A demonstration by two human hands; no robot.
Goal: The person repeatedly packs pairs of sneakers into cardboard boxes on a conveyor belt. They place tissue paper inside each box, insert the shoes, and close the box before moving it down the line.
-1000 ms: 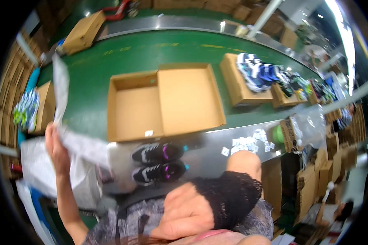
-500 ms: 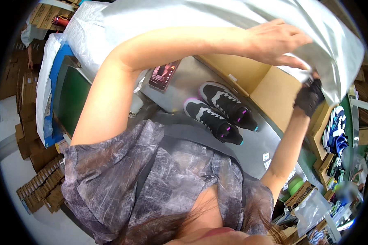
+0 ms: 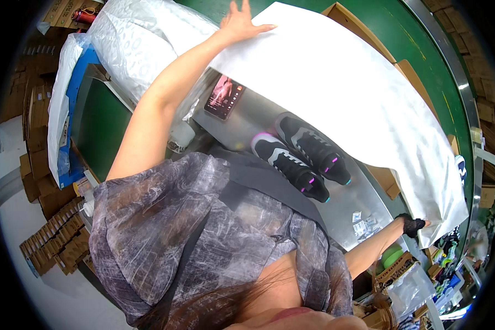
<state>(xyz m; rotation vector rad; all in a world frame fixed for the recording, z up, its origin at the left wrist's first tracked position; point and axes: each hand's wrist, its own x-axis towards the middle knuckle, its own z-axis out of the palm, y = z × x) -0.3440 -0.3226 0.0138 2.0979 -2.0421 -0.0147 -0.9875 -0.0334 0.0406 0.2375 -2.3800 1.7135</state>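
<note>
A broad white wrapping sheet (image 3: pixel 335 82) spreads over the table and over most of an open brown cardboard box (image 3: pixel 363 25). At its far left edge my left hand (image 3: pixel 239 23) has its fingers spread, the thumb at the sheet's edge. My right hand (image 3: pixel 413 224), in a black fingerless glove, is closed on the sheet's near right corner. Two black and grey sneakers (image 3: pixel 289 165) with pink and teal accents lie side by side on the metal table, close to my body. The sheet partly shades the farther one.
A phone (image 3: pixel 224 98) with a lit screen lies on the metal table (image 3: pixel 346 217) left of the sneakers. Small white packets (image 3: pixel 363 228) are at the table's right. Plastic-wrapped white material (image 3: pixel 143 44) is at the far left. A green conveyor belt (image 3: pixel 423 49) runs behind the box.
The sheet has come down from a raised fold and now covers most of the box. My left hand went left and let go; my right hand moved down and nearer with its corner.
</note>
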